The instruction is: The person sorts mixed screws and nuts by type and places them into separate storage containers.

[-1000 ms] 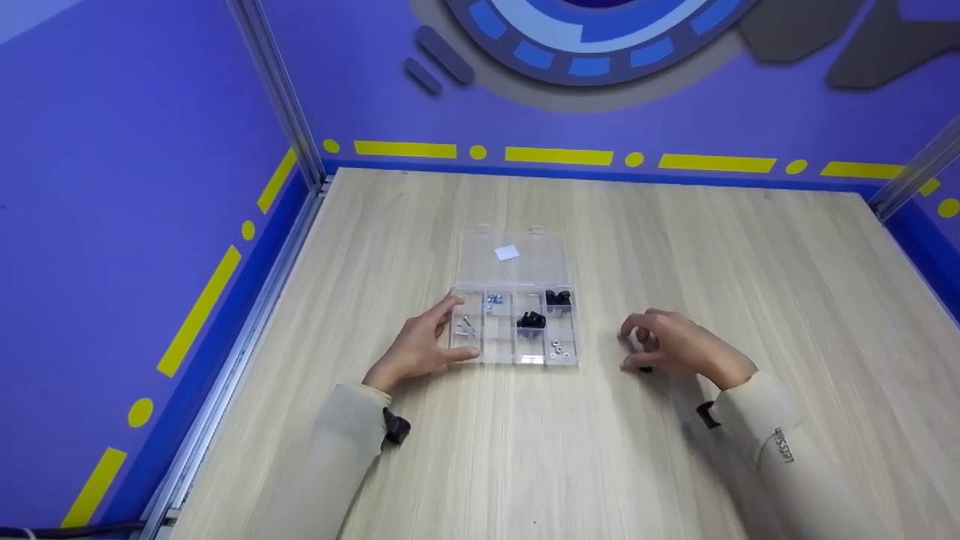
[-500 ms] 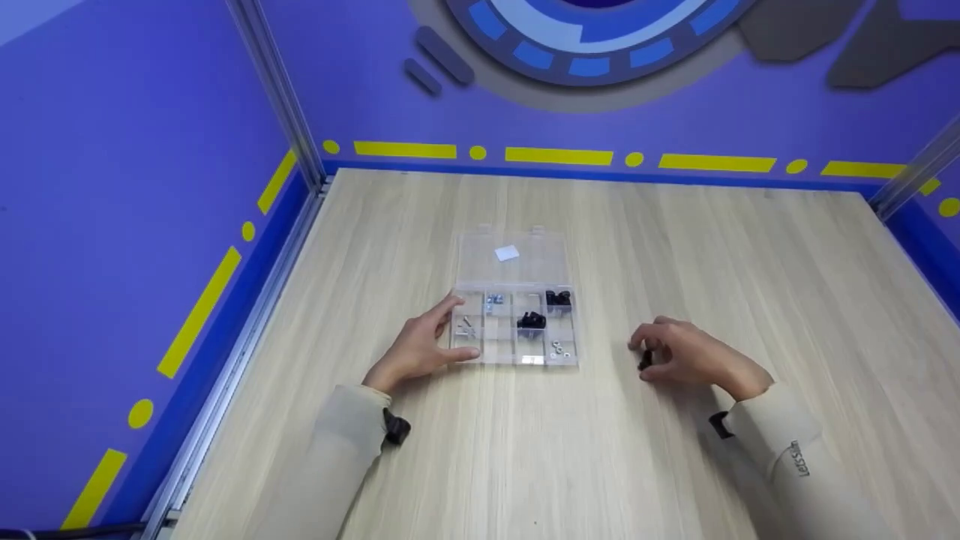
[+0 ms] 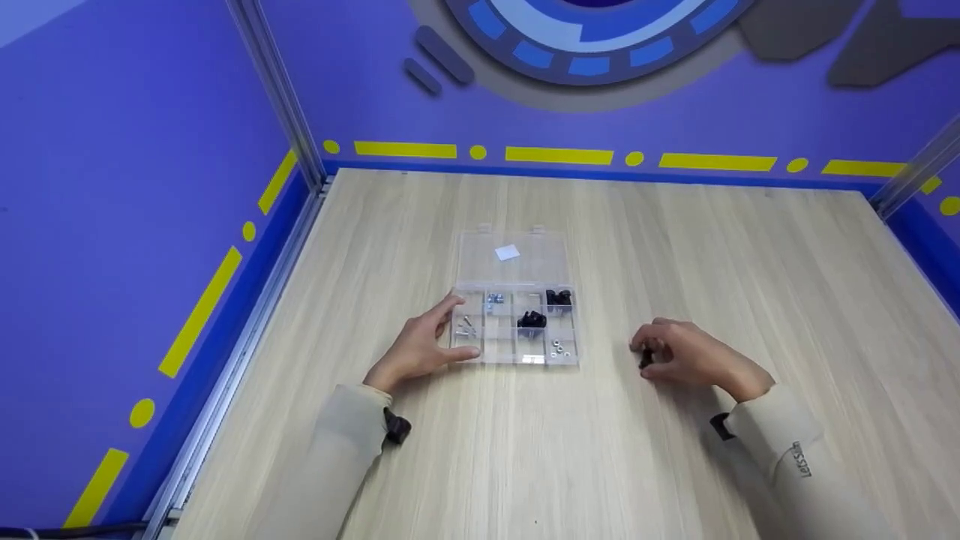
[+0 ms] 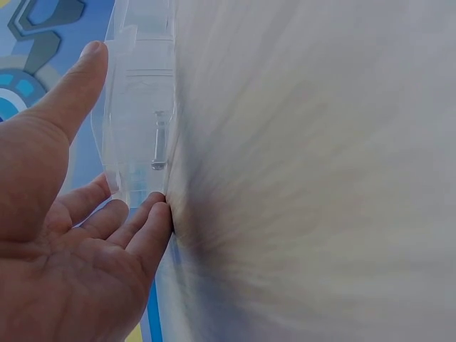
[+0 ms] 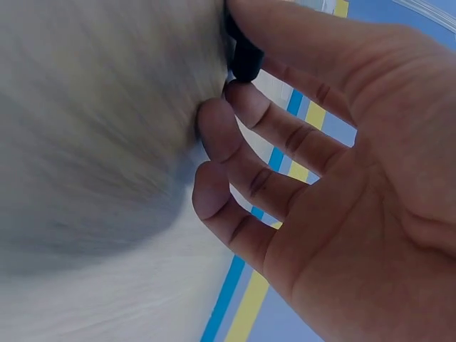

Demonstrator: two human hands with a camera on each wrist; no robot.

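A clear plastic compartment box (image 3: 497, 349) lies on the table with its lid folded back. My left hand (image 3: 415, 346) holds its left end, thumb at the near edge and fingers at the far corner; the left wrist view shows thumb and fingertips against the clear wall (image 4: 139, 92). Right of the box, my right hand (image 3: 688, 354) pinches a small black part (image 5: 246, 60) low at the tabletop, mostly hidden by the fingers. Inside the box are black parts (image 3: 532, 320), more black pieces (image 3: 559, 298), screws (image 3: 466, 325), nuts (image 3: 557, 346) and small bluish metal pieces (image 3: 495, 299).
The wood-grain table (image 3: 735, 247) extends around the box on all sides. A white label (image 3: 507, 253) shows on the open lid (image 3: 476, 262). Blue-purple panels (image 3: 150, 187) and metal posts (image 3: 277, 90) border the table at the back and sides.
My right hand has shifted slightly right and toward me, the black part now showing between its thumb and fingers. It stays still over the last half second, as does my left hand on the box.
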